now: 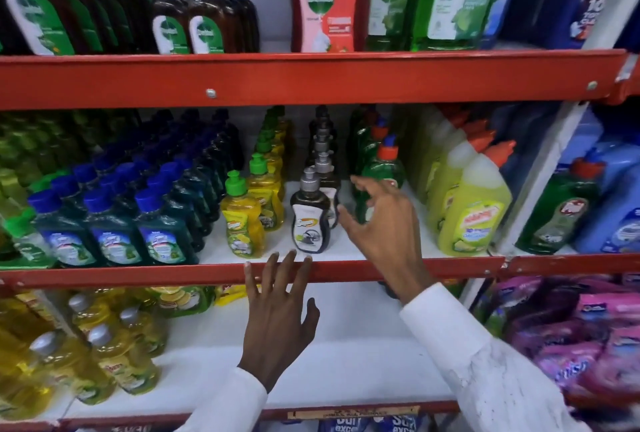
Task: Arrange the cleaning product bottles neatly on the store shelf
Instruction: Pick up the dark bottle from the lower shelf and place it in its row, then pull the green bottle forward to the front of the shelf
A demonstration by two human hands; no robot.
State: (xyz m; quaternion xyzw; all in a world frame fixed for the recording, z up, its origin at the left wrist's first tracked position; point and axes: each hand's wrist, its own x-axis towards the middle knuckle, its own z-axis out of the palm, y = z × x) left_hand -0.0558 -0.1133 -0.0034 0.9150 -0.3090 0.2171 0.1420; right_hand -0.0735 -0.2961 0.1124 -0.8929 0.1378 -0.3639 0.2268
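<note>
On the middle shelf (346,267) stand rows of bottles. A row of dark bottles with grey pump caps (309,220) runs back from the front edge. To its left is a row of yellow bottles with green caps (241,220). To its right is a row of green bottles with orange caps (382,171). My right hand (377,220) reaches into that row, fingers spread, just in front of the nearest green bottle and holding nothing. My left hand (278,307) is open, its fingertips on the shelf's red front rail below the dark bottles.
Dark green bottles with blue caps (114,227) fill the shelf's left. Large yellow-green bottles with orange spouts (471,209) stand at the right. Brown, pink and green bottles (329,5) line the upper shelf. Yellow bottles (114,355) and pink pouches (581,338) sit below.
</note>
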